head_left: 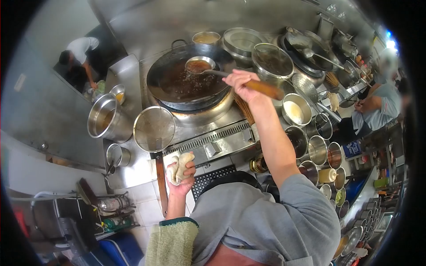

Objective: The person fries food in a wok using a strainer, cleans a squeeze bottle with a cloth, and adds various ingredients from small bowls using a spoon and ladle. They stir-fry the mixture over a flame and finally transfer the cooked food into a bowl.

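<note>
My right hand is closed round the wooden-handled ladle, whose bowl is full of brown liquid. The ladle is over a large black wok of dark bubbling liquid on the burner. Lower down, my left hand grips a folded beige cloth in front of my body. Just left of that hand runs the wooden handle of a round mesh strainer, which rests near the stove's front edge. A towel sleeve covers my left forearm.
Metal pots stand left of the wok. A second wire strainer lies over a pot at the right, near a pot of pale yellow liquid. More containers line the right side. One person bends at far left; another stands at right.
</note>
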Motion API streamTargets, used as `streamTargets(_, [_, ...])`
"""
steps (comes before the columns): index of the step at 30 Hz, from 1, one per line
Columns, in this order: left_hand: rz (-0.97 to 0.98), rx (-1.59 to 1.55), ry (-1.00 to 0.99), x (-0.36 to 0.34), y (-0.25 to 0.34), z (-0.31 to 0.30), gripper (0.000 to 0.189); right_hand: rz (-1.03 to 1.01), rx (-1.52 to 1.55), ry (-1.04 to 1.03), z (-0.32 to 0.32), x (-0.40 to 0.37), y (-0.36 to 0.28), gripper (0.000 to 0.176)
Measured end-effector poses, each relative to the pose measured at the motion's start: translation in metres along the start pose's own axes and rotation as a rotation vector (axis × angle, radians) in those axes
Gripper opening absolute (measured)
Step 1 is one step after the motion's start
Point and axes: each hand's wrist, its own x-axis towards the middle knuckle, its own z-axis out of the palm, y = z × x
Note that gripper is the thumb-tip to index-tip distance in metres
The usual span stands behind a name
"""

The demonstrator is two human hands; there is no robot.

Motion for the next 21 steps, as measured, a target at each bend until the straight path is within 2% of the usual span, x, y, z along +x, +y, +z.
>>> streamTargets(1, [0.002,0.033,-0.013,0.001,0.004,0.003,0.065,-0.068,0.059,-0.014,0.014,-0.009,0.007,0.025])
streamTargets(2, [0.017,0.071,0.017,0.003,0.008,0.005,0.066,-0.142,0.034,0.004,0.025,-0.015,0.008,0.058])
streamTargets(4, [0.047,0.147,0.077,0.005,0.014,0.009,0.068,-0.179,0.108,-0.049,0.046,-0.028,0.008,0.076])
streamTargets(6, [0.070,0.152,0.101,0.007,0.020,0.006,0.068,-0.179,0.222,-0.166,0.062,-0.043,0.000,0.073])
streamTargets(8, [0.103,0.133,0.159,0.009,0.025,0.003,0.067,-0.245,0.115,-0.181,0.086,-0.064,0.003,0.073])
streamTargets(10, [0.052,0.083,0.141,0.009,0.030,-0.003,0.064,-0.259,0.059,-0.169,0.094,-0.082,-0.017,0.059])
streamTargets(13, [-0.024,0.010,0.172,0.010,0.028,0.001,0.060,-0.410,-0.185,-0.010,0.096,-0.107,-0.050,0.026])
streamTargets(15, [-0.081,0.021,0.159,0.014,0.029,-0.001,0.064,-0.433,-0.389,0.030,0.086,-0.125,-0.074,0.014])
streamTargets(16, [-0.111,0.024,0.154,0.016,0.029,-0.002,0.067,-0.445,-0.490,0.058,0.078,-0.134,-0.080,0.013])
streamTargets(17, [-0.108,0.061,0.201,0.018,0.029,0.001,0.067,-0.568,-0.640,0.104,0.065,-0.142,-0.083,0.010])
streamTargets(18, [-0.154,0.036,0.166,0.021,0.032,-0.003,0.068,-0.717,-0.838,0.208,0.048,-0.148,-0.092,0.013])
streamTargets(20, [-0.234,-0.019,0.096,0.028,0.038,-0.010,0.068,-0.861,-1.201,0.484,0.038,-0.158,-0.076,0.013])
streamTargets(21, [-0.212,0.008,0.138,0.031,0.035,-0.005,0.071,-0.762,-1.329,0.679,0.042,-0.164,-0.065,0.014])
